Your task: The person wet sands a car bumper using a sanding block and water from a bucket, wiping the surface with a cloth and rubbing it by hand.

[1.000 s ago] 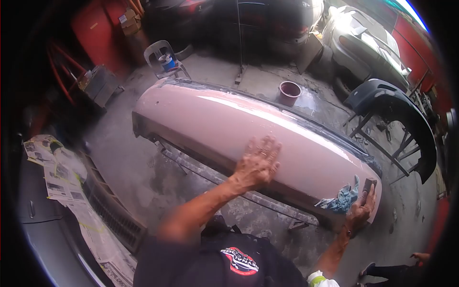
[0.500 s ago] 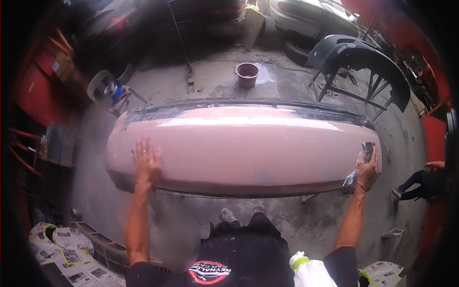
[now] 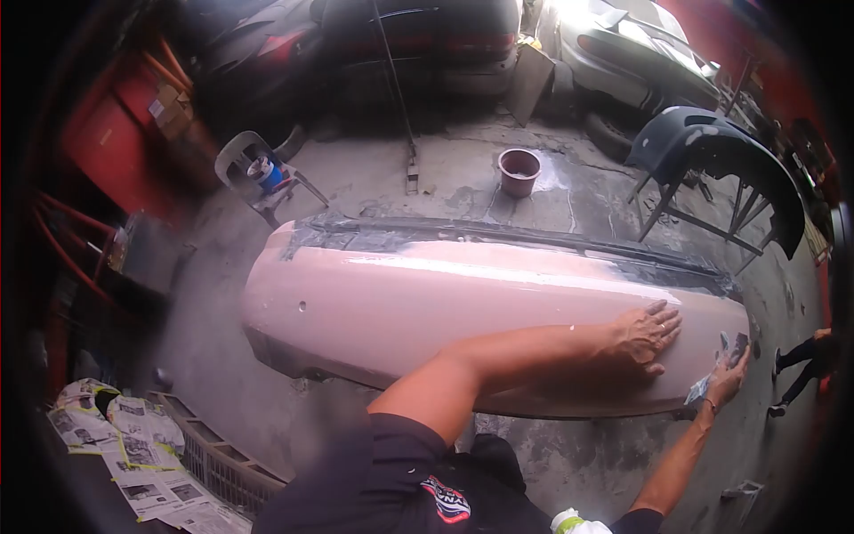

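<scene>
A long pink-primed bumper (image 3: 427,311) with dark upper and lower edges lies across the view on a stand. My left hand (image 3: 648,336) rests flat on its right part, fingers spread, the arm stretched across the pink surface. At the bumper's right end my right hand (image 3: 729,374) is closed round a dark block (image 3: 737,349). A light blue cloth (image 3: 698,390) shows beneath that hand, against the bumper, mostly hidden.
Beyond the bumper are a maroon bucket (image 3: 519,173), a grey chair (image 3: 258,173) with a blue-and-white can, and a dark bumper (image 3: 712,142) on a stand. Newspaper-covered parts (image 3: 133,436) lie lower left. Parked cars stand behind; a person's legs (image 3: 801,365) show at right.
My left hand has moved from the bumper's left part over to its right part, near my right hand. My right hand stays at the right end with the block. The camera view has shifted.
</scene>
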A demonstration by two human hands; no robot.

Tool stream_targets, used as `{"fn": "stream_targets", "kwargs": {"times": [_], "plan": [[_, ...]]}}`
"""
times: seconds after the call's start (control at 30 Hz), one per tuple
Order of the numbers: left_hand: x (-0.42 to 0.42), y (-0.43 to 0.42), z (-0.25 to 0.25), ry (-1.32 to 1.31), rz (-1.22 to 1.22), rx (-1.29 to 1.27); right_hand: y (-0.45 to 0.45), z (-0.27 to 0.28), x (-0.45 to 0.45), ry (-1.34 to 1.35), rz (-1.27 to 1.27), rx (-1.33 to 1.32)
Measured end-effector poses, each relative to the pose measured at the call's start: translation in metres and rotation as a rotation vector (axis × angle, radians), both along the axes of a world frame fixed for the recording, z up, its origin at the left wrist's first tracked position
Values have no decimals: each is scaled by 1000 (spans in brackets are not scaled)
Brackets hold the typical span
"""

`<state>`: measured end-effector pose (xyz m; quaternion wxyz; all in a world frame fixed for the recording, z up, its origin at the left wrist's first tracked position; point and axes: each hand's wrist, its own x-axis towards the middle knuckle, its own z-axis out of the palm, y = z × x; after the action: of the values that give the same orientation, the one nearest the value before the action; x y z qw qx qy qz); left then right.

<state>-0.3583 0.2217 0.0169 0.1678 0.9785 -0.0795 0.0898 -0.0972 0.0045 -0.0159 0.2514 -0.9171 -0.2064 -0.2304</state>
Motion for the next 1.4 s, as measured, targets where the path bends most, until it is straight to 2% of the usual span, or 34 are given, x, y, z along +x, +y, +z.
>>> {"fn": "stream_targets", "kwargs": {"times": [0.03, 0.1, 0.17, 0.23, 0.27, 0.33, 0.37, 0.43, 0.5, 0.57, 0.7, 0.87, 0.97, 1.03, 1.07, 1.13, 1.17, 1.27, 1.3, 1.33, 1.37, 1.4], "plan": [[-9, 3, -5, 2, 24, -3, -1, 1, -1, 9, 14, 22], [-36, 10, -11, -69, -86, -61, -9, -5, 14, 27, 33, 8], [-94, 27, -1, -70, -98, -114, -10, -20, 17, 0, 97, 38], [-154, 49, -2, -89, -90, -121, -8, -27, 1, -188, 20, -22], [-189, 60, -2, -95, -91, -121, 6, -15, -29, -196, 21, -20], [-257, 81, -2, -110, -101, -125, 45, 30, -142, 156, 18, -2], [-291, 92, -1, -122, -82, -111, 55, 31, -171, 144, 11, -5], [-352, 106, -3, -154, -75, -108, 76, 23, -228, -139, 187, -118], [-409, 121, -4, -153, -66, -107, 108, 33, -310, -162, 246, -111], [-463, 136, -6, -161, -68, -110, 144, 51, -399, -119, 202, -145], [-567, 167, -17, -170, 28, -99, 184, 50, -486, -178, 218, -209], [-686, 196, -28, -154, 180, -82, 193, 50, -503, -181, 154, -230], [-744, 202, -48, -127, 296, -98, 192, 49, -499, -242, 200, -232], [-783, 200, -58, -75, 507, -107, 189, 44, -482, -262, 221, -239], [-802, 197, -67, -76, 520, -113, 186, 40, -476, -263, 227, -237], [-829, 190, -93, -155, 729, -132, 184, 38, -471, -255, 243, -234], [-837, 187, -104, -161, 742, -133, 184, 39, -469, -247, 246, -228], [-847, 168, -128, -369, 1092, -493, 180, 38, -463, -233, 260, -226], [-851, 164, -154, -369, 1105, -492, 181, 38, -465, -240, 263, -224], [-861, 164, -195, -414, 1213, -746, 183, 40, -470, -220, 249, -214], [-865, 165, -197, -459, 1310, -1003, 185, 42, -474, -216, 259, -209], [-868, 167, -199, -391, 1331, -1003, 186, 44, -478, -202, 254, -203]]}}
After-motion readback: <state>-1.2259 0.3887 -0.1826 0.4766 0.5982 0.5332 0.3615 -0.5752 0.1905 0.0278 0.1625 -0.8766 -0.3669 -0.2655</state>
